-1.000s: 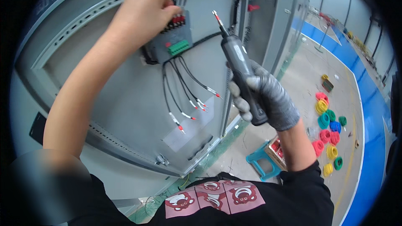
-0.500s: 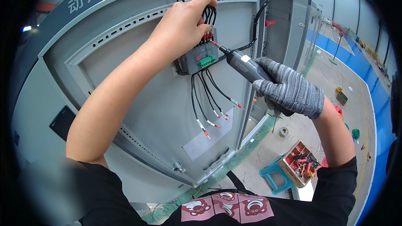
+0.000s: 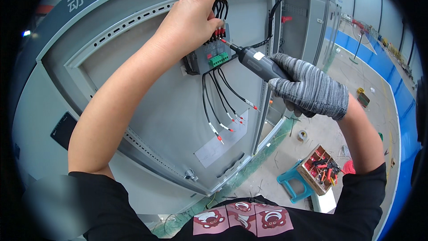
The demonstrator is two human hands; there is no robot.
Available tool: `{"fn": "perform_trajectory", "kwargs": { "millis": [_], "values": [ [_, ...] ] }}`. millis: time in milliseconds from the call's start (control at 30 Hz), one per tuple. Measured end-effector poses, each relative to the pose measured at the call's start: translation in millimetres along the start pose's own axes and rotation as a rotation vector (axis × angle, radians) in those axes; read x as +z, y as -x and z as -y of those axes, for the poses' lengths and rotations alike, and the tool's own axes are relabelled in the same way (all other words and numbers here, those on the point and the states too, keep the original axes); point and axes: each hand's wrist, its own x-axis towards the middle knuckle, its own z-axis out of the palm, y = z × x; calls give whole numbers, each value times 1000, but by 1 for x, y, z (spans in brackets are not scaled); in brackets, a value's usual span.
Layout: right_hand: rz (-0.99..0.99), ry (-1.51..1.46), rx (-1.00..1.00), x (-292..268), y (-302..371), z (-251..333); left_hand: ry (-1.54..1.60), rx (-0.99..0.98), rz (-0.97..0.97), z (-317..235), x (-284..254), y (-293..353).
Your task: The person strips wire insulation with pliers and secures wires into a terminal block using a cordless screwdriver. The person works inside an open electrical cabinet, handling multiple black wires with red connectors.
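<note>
My bare left hand [image 3: 192, 21] reaches up to the cabinet door, its fingers closed around black wires [image 3: 221, 8] at the top of a grey module [image 3: 207, 54]. Red sleeves on the wire ends show just below my thumb. In a grey knitted glove, my right hand [image 3: 314, 88] grips a dark electric screwdriver [image 3: 261, 65]. Its thin bit points up and left, with the red-banded tip at the module's upper terminals. A green terminal block [image 3: 218, 59] sits on the module's lower edge. Several loose black wires [image 3: 217, 90] with white markers and red ends hang beneath.
The open grey cabinet door [image 3: 169, 107] fills the middle and left. On the floor at lower right, a wooden box [image 3: 307, 166] of tools rests on a blue stool [image 3: 292, 186]. A tape roll [image 3: 302, 135] lies near the cabinet base. More cabinets [image 3: 314, 31] stand behind.
The whole scene has shifted slightly upward in view. The screwdriver tip has moved a little left along the module's upper terminals. My left hand keeps its hold on the wires.
</note>
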Motion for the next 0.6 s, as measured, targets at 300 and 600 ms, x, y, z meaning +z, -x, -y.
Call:
{"fn": "perform_trajectory", "kwargs": {
  "millis": [300, 600],
  "values": [
    [-23, 842, -151, -12, -6, 59, 33, -68, 49, -2, -11, 2],
    [-228, 977, -284, 13, 24, 71, 73, 4, 26, -9, -6, -1]
  ]
}}
